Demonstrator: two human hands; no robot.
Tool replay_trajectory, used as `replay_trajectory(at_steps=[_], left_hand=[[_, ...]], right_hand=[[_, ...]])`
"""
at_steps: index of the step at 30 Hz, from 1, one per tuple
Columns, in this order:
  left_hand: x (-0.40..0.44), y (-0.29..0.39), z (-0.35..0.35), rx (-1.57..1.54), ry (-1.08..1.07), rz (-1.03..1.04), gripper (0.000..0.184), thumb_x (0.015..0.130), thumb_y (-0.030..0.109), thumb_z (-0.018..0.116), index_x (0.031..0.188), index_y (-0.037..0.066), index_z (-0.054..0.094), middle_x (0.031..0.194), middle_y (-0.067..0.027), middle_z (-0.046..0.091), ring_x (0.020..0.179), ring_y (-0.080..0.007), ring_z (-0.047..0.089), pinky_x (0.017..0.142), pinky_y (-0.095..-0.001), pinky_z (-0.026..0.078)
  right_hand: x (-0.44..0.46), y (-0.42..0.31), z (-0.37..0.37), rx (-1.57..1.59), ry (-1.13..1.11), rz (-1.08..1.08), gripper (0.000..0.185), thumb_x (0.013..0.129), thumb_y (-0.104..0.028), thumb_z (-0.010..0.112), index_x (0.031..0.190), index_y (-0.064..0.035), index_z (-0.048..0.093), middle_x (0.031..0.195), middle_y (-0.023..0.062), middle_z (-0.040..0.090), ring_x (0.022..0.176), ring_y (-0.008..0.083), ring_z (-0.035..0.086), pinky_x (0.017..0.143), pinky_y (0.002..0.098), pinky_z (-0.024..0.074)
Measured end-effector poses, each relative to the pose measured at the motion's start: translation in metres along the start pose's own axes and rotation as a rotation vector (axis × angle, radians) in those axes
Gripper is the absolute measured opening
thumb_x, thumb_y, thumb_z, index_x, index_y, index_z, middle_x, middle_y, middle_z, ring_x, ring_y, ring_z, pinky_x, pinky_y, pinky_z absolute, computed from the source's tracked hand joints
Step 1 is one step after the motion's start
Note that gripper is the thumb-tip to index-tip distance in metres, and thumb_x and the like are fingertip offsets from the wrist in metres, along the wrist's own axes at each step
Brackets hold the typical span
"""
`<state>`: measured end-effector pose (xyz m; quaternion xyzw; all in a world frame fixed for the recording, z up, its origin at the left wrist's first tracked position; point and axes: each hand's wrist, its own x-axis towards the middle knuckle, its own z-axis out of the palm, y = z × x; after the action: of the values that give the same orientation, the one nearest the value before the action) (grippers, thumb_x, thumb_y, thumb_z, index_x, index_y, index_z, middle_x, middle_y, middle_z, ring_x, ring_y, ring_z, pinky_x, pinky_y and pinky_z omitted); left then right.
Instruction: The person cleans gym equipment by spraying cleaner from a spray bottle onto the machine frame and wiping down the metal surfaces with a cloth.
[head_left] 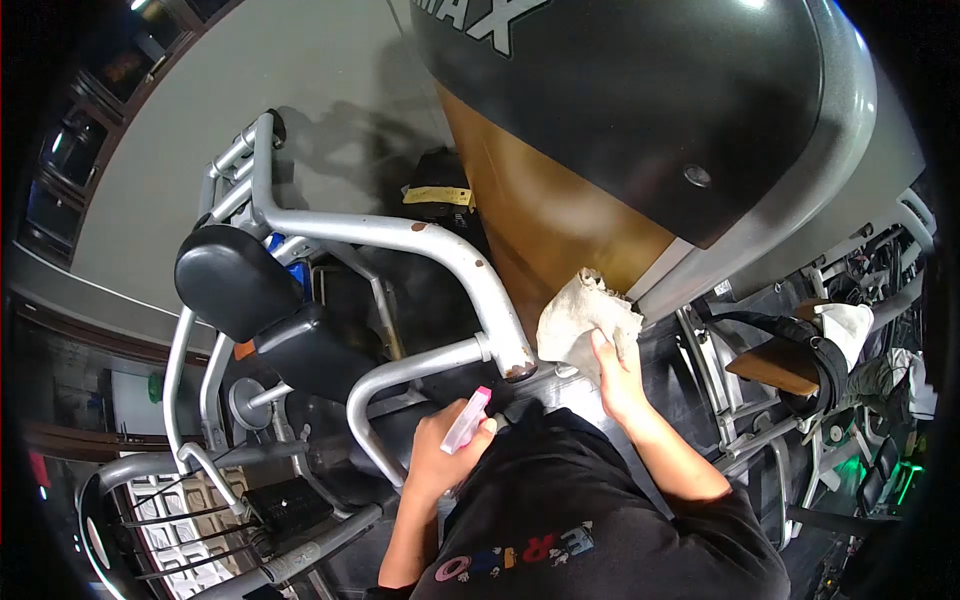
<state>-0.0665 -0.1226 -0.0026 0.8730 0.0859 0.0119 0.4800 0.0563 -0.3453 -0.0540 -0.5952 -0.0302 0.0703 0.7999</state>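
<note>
My left hand (pixel 446 452) is closed around what looks like a spray bottle (pixel 466 422), with its pink and whitish top showing above the fingers. The part below is hidden by the hand. In my right hand (pixel 620 385) is a crumpled off-white rag (pixel 585 322) with frayed, holed edges, the thumb pressed on it. The rag is in front of the lower part of a brown tinted panel (pixel 560 190); I cannot tell whether they touch. Between the hands, a silver tube frame (pixel 445 250) with chipped paint ends near the rag.
A large dark machine cover (pixel 640 90) rises ahead. On the left stands an exercise machine with a black pad (pixel 235 280) and bent tubes. More gym equipment is at right, with a brown pad (pixel 770 367) and a white cloth (pixel 846 330) beside it.
</note>
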Motion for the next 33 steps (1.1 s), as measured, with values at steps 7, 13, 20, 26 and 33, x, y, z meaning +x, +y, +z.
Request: replay_trajectory(at_steps=[7, 13, 20, 26, 33], left_hand=[[0.001, -0.007, -0.021, -0.543, 0.108, -0.070, 0.016, 0.088, 0.014, 0.069, 0.090, -0.001, 0.065, 0.081, -0.0068, 0.067, 0.065, -0.0110, 0.062, 0.062, -0.0262, 0.049], [0.013, -0.015, -0.043, -0.572, 0.175, -0.014, 0.019, 0.090, 0.016, 0.067, 0.099, -0.001, 0.064, 0.085, -0.0076, 0.067, 0.066, -0.0114, 0.062, 0.061, -0.0267, 0.049], [0.026, -0.018, -0.065, -0.805, 0.352, 0.059, 0.027, 0.089, 0.025, 0.067, 0.104, 0.003, 0.061, 0.089, -0.0094, 0.065, 0.065, -0.0133, 0.058, 0.060, -0.0280, 0.048], [0.030, -0.033, -0.056, -0.804, 0.289, 0.058, 0.024, 0.093, 0.021, 0.066, 0.105, 0.001, 0.062, 0.088, -0.0086, 0.066, 0.067, -0.0121, 0.060, 0.063, -0.0272, 0.049], [0.026, -0.058, -0.041, -0.784, 0.250, 0.158, 0.024, 0.096, 0.009, 0.064, 0.115, -0.004, 0.060, 0.092, -0.0108, 0.067, 0.068, -0.0112, 0.062, 0.062, -0.0250, 0.051]], right_hand=[[0.015, -0.015, 0.036, -0.283, 0.053, -0.302, 0.036, 0.098, -0.009, 0.052, 0.131, 0.0030, 0.057, 0.130, 0.0142, 0.062, 0.125, 0.0250, 0.055, 0.109, 0.0359, 0.0376], [0.046, -0.051, 0.085, -0.329, -0.001, -0.583, 0.032, 0.096, -0.009, 0.055, 0.126, 0.0009, 0.061, 0.122, 0.0170, 0.067, 0.119, 0.0256, 0.060, 0.104, 0.0359, 0.0423], [0.109, -0.085, 0.133, -0.662, -0.183, -0.733, 0.034, 0.093, -0.013, 0.060, 0.126, -0.0033, 0.062, 0.126, 0.0212, 0.064, 0.123, 0.0404, 0.057, 0.103, 0.0402, 0.0454], [0.122, -0.003, 0.125, -1.120, -0.790, -0.666, 0.045, 0.077, 0.006, 0.059, 0.117, -0.0121, 0.068, 0.155, 0.0128, 0.041, 0.148, 0.0430, 0.026, 0.122, 0.0472, 0.0237], [0.101, -0.036, 0.076, -0.823, -0.781, -0.347, 0.062, 0.063, 0.014, 0.042, 0.117, -0.0050, 0.066, 0.149, 0.0196, 0.048, 0.142, 0.0373, 0.040, 0.119, 0.0441, 0.0296]])
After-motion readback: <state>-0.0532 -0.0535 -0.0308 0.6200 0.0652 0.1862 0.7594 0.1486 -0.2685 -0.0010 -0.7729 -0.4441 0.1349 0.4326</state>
